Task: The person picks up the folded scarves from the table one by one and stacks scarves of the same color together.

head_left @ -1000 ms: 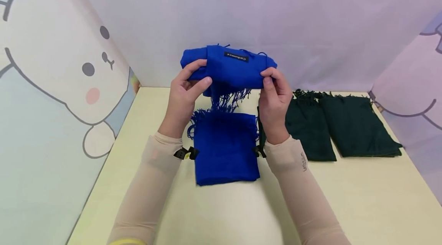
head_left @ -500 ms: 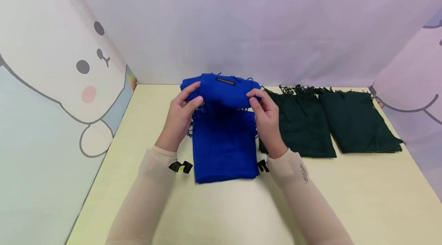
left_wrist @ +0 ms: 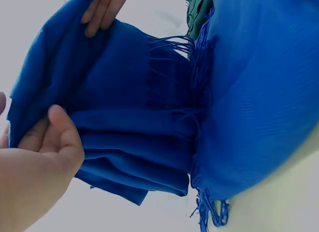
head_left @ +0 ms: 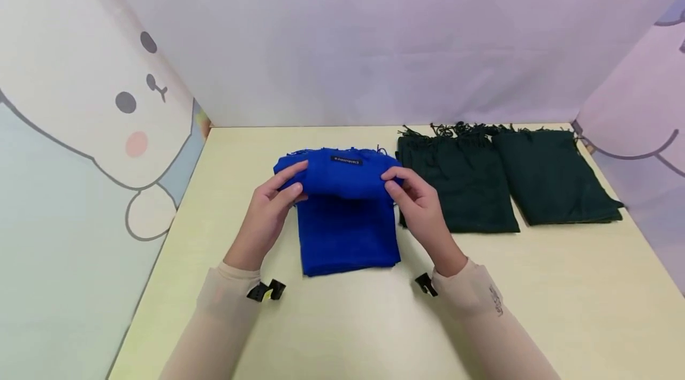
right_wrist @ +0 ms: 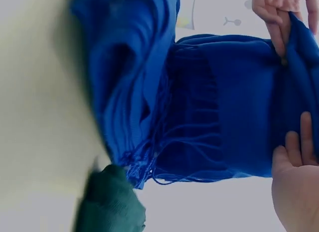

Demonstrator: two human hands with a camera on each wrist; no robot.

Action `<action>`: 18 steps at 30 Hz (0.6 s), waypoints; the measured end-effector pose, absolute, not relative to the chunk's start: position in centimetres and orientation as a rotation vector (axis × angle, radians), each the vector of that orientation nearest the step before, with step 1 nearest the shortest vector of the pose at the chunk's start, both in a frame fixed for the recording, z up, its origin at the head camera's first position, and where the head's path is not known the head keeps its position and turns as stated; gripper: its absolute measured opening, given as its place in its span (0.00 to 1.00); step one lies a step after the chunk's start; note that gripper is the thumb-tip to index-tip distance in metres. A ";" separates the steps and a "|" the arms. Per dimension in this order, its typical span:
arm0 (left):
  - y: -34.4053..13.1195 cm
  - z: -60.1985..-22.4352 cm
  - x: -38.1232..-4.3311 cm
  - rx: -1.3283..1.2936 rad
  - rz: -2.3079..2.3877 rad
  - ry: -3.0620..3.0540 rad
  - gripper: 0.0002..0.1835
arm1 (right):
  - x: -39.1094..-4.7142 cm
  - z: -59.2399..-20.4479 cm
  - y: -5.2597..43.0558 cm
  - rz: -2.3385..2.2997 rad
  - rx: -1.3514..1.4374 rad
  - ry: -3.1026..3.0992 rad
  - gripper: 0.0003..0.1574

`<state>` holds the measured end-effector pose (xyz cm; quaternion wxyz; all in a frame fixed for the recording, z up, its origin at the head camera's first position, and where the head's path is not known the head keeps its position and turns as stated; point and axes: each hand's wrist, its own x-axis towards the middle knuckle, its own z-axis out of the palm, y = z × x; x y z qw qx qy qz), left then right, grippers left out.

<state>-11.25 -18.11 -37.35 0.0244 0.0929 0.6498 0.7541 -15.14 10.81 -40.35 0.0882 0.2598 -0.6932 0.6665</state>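
A folded blue scarf [head_left: 348, 181] with a small black label is held up by both hands in the head view. My left hand [head_left: 267, 207] pinches its left end between thumb and fingers; my right hand [head_left: 420, 201] pinches the right end. Beneath it, a second folded blue scarf [head_left: 348, 243] lies flat, its far part hidden by the held one. In the left wrist view, the held scarf [left_wrist: 114, 77] hangs in layers, its fringe by the lying scarf [left_wrist: 264, 82]. Fringe strands [right_wrist: 194, 137] also show in the right wrist view.
Two folded dark green fringed scarves, one nearer [head_left: 460, 190] and one farther right [head_left: 556, 181], lie side by side at the right. All rest on a pale yellow table [head_left: 342, 326]. A whitish wall [head_left: 342, 41] rises along its back edge.
Both hands have lowered the held blue scarf toward the lying one and brought it nearer the body. The grip looks the same; the scarves on the table have not moved.
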 end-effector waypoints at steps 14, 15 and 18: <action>-18.9 -40.3 -6.5 0.138 2.216 1.970 0.22 | -10.5 -42.1 13.2 2.020 0.736 -2.371 0.10; -18.9 -40.6 -6.3 0.120 2.194 1.986 0.22 | -10.3 -42.3 13.2 2.026 0.733 -2.406 0.10; -18.9 -41.4 -5.5 0.053 2.090 2.038 0.21 | -9.8 -42.9 13.4 2.022 0.726 -2.565 0.09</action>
